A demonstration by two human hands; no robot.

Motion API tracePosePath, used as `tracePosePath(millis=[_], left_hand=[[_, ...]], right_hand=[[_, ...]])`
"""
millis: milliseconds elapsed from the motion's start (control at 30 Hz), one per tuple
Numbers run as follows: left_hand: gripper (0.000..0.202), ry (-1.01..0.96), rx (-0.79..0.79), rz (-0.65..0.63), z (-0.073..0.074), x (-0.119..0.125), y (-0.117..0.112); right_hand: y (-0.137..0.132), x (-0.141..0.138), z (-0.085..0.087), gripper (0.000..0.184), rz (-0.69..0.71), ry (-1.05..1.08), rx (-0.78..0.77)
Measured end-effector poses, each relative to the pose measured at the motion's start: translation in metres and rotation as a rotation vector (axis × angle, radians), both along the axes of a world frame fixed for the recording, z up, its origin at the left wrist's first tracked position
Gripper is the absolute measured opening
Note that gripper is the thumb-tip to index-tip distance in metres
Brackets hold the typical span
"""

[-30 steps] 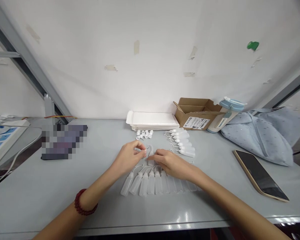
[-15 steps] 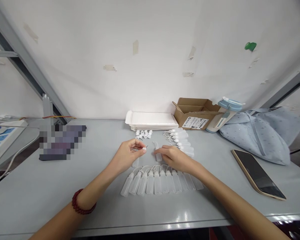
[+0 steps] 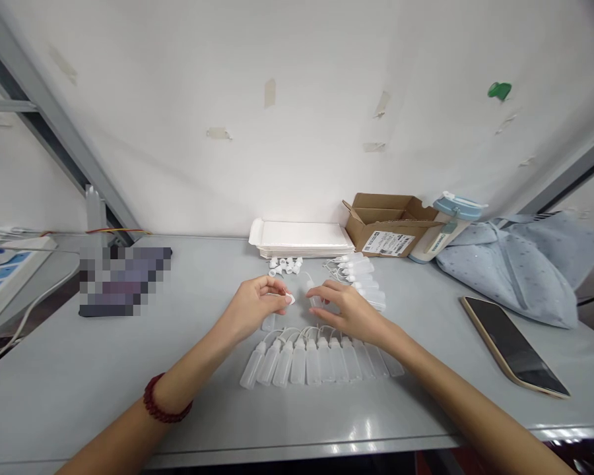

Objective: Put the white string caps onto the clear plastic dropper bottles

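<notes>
Between thumb and fingertips, my left hand (image 3: 262, 298) pinches a small white cap (image 3: 290, 299). My right hand (image 3: 344, 305) hovers just right of it, thumb and fingers spread beside a translucent plastic bottle (image 3: 310, 284) that it partly hides; whether they touch I cannot tell. Another clear bottle (image 3: 268, 322) shows in part under my left hand. In front of both hands lies a row of several translucent squeeze bottles (image 3: 297, 364) with thin looped straps at their necks. Several loose white caps (image 3: 286, 266) lie beyond my hands.
Behind the caps is a stack of white flat boxes (image 3: 301, 237). An open cardboard box (image 3: 389, 224), a blue-lidded cup (image 3: 445, 227) and a pale blue bag (image 3: 509, 270) stand rightward. More bottles (image 3: 359, 267) lie before the box. A phone (image 3: 513, 346) rests on the right.
My right hand's fingers have spread and let go of the bottle beside it. The cap in my left hand has turned; its dark needle tip no longer shows.
</notes>
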State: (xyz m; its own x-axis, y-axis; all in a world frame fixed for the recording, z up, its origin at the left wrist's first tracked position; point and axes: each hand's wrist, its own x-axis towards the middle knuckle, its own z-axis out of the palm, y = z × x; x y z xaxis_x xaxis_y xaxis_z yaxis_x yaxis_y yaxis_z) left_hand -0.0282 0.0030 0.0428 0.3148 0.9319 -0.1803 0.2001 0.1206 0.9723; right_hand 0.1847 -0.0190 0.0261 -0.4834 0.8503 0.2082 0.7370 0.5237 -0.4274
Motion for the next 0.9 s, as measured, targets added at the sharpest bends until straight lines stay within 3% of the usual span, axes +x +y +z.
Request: tracePosePath(millis=[167, 367, 600, 900], left_hand=[[0.023, -0.234, -0.135, 0.022, -0.004, 0.0, 0.001], [0.017, -0.467, -0.191, 0.068, -0.01, 0.0, 0.004], [0.019, -0.38, -0.17, -0.04, -0.006, 0.0, 0.0], [0.021, -0.312, -0.059, -0.044, -0.006, 0.002, 0.0]], right_hand=[[-0.007, -0.007, 0.005, 0.023, 0.108, 0.1, 0.094], [-0.017, -0.014, 0.01, 0.021, 0.2, 0.137, 0.11], [-0.02, -0.011, 0.016, 0.022, 0.213, 0.084, 0.089], [-0.017, -0.003, 0.017, 0.03, 0.186, 0.1, 0.133]])
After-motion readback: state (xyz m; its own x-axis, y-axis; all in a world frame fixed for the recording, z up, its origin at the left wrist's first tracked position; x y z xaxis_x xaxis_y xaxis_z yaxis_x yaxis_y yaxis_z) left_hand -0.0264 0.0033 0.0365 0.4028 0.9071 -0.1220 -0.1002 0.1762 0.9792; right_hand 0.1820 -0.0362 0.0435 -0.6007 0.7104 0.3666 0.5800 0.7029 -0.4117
